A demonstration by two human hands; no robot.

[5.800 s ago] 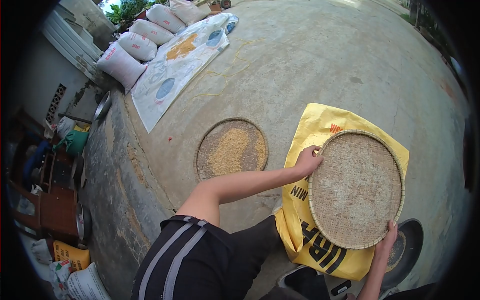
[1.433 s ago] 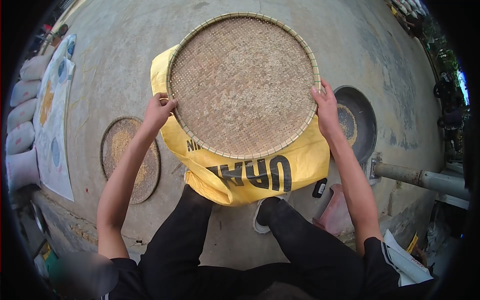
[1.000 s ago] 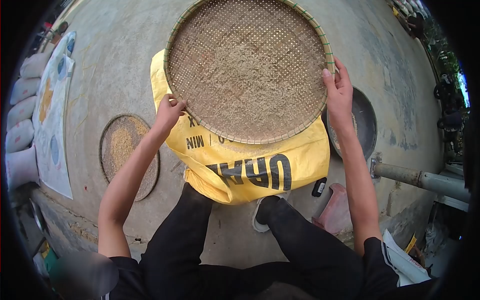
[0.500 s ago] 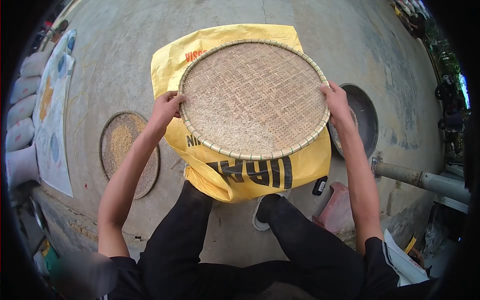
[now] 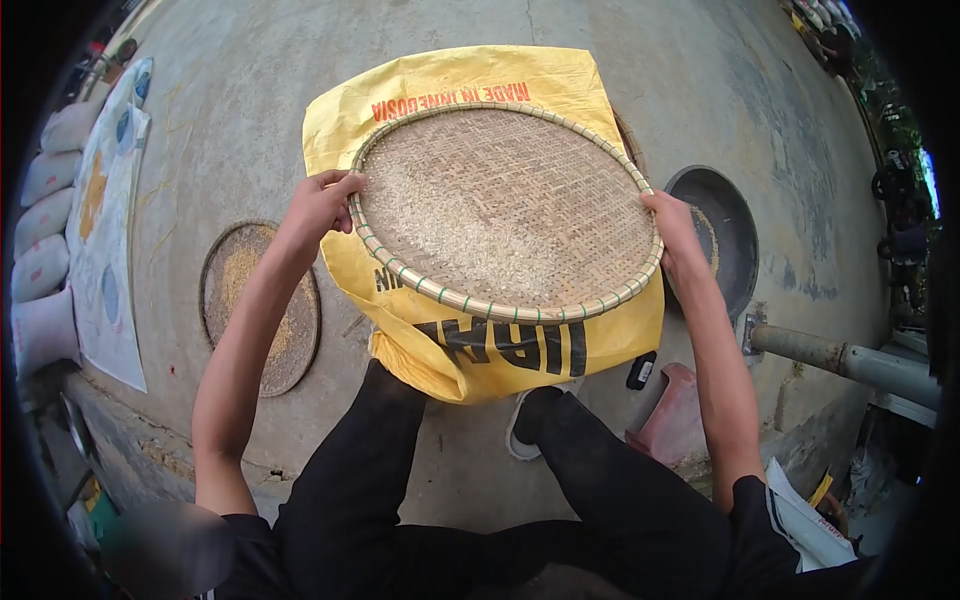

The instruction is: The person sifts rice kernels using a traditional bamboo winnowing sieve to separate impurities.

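A round woven bamboo sieve tray (image 5: 480,304) with a thin layer of pale grain is held in the air over a yellow printed sack (image 5: 450,80) spread on the concrete. My left hand (image 5: 318,203) grips the tray's left rim. My right hand (image 5: 672,228) grips its right rim. The tray tilts, with its near edge lower and the grain gathered toward the left and near side.
A second round tray (image 5: 262,300) of golden grain lies on the ground to the left. A dark metal pan (image 5: 725,225) sits to the right. White sacks (image 5: 45,215) and a tarp (image 5: 105,230) line the far left. A pipe (image 5: 850,360), a pink block (image 5: 675,420) and a small black device (image 5: 641,372) lie near my feet.
The tray came down from its high, far position toward me and tilted. The grain shifted to the left and near side. More of the yellow sack's far end shows now.
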